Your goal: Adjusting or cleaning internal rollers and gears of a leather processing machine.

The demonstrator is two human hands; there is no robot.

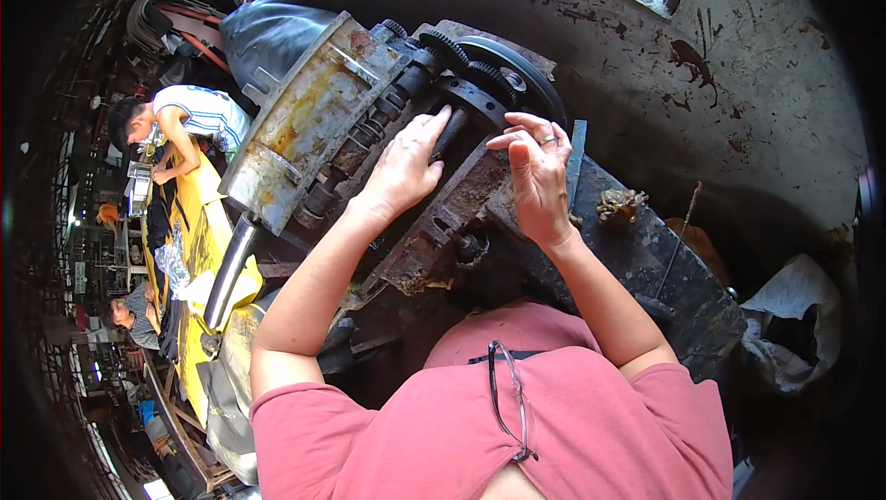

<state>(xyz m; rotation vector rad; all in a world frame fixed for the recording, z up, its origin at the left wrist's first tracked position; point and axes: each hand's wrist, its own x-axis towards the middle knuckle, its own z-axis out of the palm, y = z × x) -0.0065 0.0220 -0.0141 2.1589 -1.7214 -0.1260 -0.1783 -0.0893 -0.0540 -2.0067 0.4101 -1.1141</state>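
My left hand (406,166) lies over the middle of a greasy machine, its fingers stretched out beside a dark metal shaft (451,134). Whether the fingertips press on that shaft, I cannot tell. My right hand (539,177) is raised to the right of it, with bent, parted fingers and nothing visible in them. Just beyond both hands is a dark round flange with holes (473,94). Toothed gears (493,82) and a black wheel (535,80) stand behind the flange. A stained metal housing (309,108) makes up the machine's left side.
Right of the machine, a dark bench top (637,251) carries a small greasy lump of parts (621,206). A white sack (798,320) stands at the far right. On the left are a shiny metal cylinder (231,269), a yellow-covered table (198,196) and two other people.
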